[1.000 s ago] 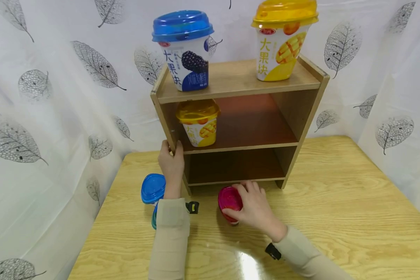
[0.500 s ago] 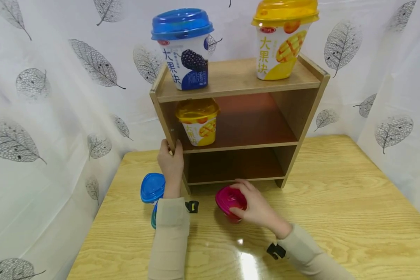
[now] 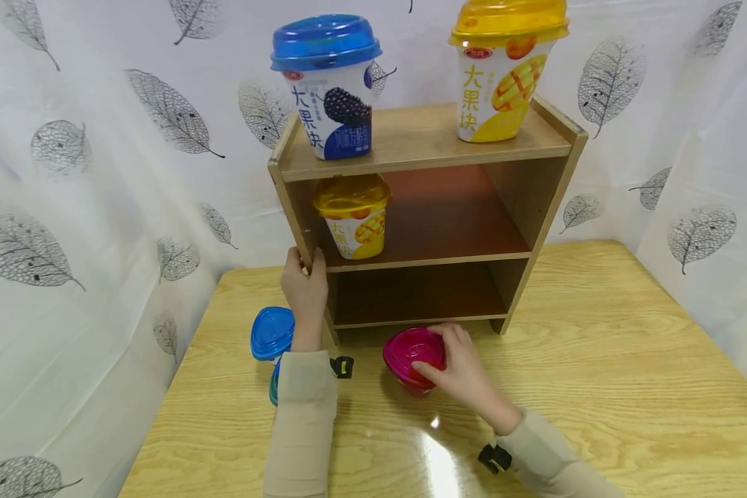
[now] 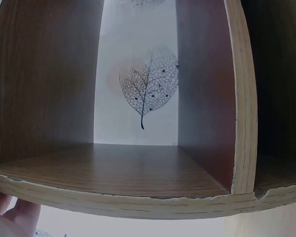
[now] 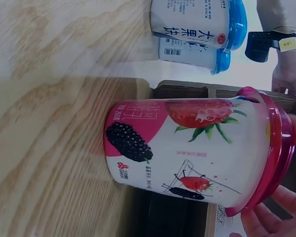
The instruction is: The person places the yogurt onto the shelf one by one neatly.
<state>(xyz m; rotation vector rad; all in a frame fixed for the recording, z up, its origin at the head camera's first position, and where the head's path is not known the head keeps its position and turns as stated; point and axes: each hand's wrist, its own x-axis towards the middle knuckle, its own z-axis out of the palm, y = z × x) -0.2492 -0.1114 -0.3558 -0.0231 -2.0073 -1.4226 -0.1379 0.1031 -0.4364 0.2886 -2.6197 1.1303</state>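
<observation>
Nearest, on the wooden surface: right hand curled round the pink-lidded cup, grip closed on its lid rim and side, cup upright just in front of the shelf unit, by the look of it barely off the surface or resting on it; hard to tell which. Seen from the right wrist, berry and strawberry print on that cup, fingertips under the pink rim. Left of it, two blue-lidded cups beside the left sleeve, not yet shelved. Further in, left hand clasped on the unit's left upright, grip narrow round the board edge, steadying it. Bottom shelf bare. Middle shelf: one yellow-lidded cup already placed at the left. Top: blue-lidded blackberry cup and yellow-lidded mango cup standing. Judged about halfway: three cups up, three left below.
</observation>
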